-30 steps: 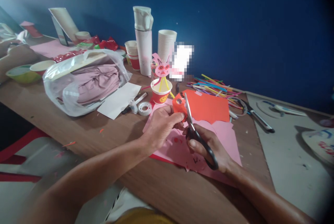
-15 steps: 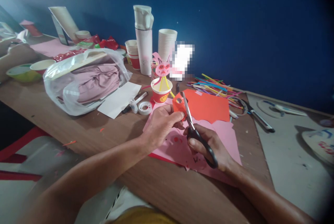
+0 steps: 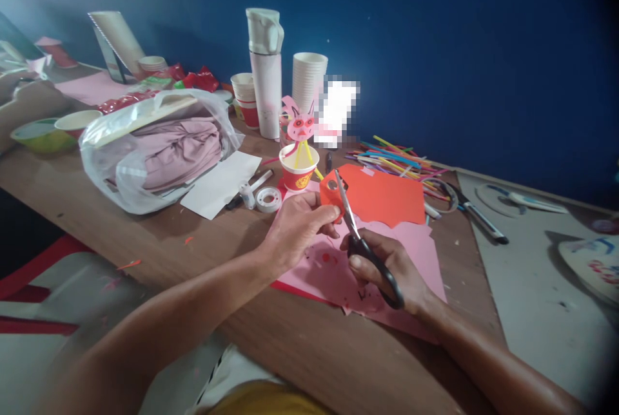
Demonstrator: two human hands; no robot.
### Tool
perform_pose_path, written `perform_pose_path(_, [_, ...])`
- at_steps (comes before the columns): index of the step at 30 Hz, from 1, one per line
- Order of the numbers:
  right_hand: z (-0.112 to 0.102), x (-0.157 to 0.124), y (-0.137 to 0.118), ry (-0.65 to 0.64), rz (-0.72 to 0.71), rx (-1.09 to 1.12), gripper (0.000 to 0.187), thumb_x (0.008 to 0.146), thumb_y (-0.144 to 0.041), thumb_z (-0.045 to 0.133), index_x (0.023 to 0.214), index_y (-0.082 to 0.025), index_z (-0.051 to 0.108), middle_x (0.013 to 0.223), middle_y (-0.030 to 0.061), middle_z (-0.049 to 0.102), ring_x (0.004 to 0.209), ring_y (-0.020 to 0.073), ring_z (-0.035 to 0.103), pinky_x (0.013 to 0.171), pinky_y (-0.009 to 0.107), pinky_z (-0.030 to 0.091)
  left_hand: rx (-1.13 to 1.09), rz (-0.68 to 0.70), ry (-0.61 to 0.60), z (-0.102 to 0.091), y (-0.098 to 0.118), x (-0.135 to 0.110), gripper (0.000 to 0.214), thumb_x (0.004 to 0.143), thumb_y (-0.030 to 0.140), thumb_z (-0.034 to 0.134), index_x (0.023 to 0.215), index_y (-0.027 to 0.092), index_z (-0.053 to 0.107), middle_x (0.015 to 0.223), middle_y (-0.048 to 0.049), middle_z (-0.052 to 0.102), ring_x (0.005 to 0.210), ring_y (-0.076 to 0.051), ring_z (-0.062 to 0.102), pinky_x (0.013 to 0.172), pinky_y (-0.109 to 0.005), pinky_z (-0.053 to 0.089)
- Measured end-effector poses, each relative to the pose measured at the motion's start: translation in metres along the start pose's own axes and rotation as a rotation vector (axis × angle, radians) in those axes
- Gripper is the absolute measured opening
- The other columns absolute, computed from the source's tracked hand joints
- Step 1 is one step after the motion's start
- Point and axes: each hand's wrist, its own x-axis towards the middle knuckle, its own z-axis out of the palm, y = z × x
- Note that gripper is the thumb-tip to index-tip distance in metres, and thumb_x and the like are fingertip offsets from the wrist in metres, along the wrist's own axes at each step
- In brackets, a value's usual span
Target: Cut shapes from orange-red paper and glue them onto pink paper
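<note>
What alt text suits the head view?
A person's right hand holds black-handled metal scissors at a small orange paper piece gripped by the left hand, above pink paper. Beyond, a pink paper animal face tops yellow sticks in a red-and-white paper cup.

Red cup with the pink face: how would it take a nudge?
Probably tippy: the red cup narrows toward its base, and the pink face rises above the rim. Likely light; the cup looks papery. The face may wobble, seeming propped on yellow straws.

The left hand [image 3: 300,227] pinched an orange paper scrap [image 3: 329,194]. The right hand [image 3: 393,261] held scissors [image 3: 360,246], whose blades [image 3: 347,209] seemed to touch the scrap.
</note>
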Motion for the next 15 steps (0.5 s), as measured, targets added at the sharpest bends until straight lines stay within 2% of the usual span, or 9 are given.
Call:
perform_pose_path(10, [-0.0048,0.0024,0.0021,-0.032,-0.030,-0.059,0.034,0.073,-0.046,0.063,0.085,-0.016,0.055,0.064,-0.0016,0.049,0.054,0.0102,0.046,0.049,0.022,0.039,0.002,-0.016,-0.031,0.0003,0.0029,0.0014,0.006,0.067,0.016,0.058,0.065,0.010,0.059,0.054,0.0021,0.052,0.047,-0.007,0.049,0.051,-0.023,0.048])
perform_pose_path(15, [-0.0056,0.0024,-0.0008,-0.028,-0.030,-0.083,0.033,0.072,-0.045,0.063,0.084,-0.015,0.055,0.063,-0.0018,0.048,0.054,0.0100,0.043,0.048,0.022,0.037,-0.013,-0.036,-0.035,0.0002,0.0055,0.0011,0.005,0.066,0.014,0.058,0.065,0.009,0.059,0.054,0.0020,0.052,0.046,-0.006,0.048,0.051,-0.023,0.049])
